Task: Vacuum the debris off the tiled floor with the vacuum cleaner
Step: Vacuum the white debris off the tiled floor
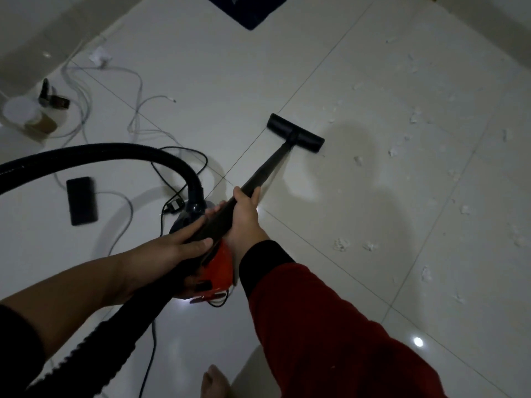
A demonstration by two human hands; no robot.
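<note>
I hold the black vacuum wand (pixel 267 168) with both hands. My right hand (pixel 244 216) grips it higher up the tube; my left hand (pixel 175 248) wraps it lower, near the ribbed black hose (pixel 94 346). The flat black floor nozzle (pixel 296 133) rests on the white tiled floor (pixel 201 81) ahead of me. The red and dark vacuum body (pixel 215 271) sits on the floor under my hands. Several white scraps of debris (pixel 340 244) lie scattered over the tiles to the right of the nozzle.
A black phone (pixel 82 200) lies on the floor at left among white cables (pixel 138 90) and a black power cord (pixel 184 156). Small jars and bottles (pixel 31 113) stand by the left wall. A dark mat (pixel 247 10) lies at the top. My bare foot (pixel 214 380) shows below.
</note>
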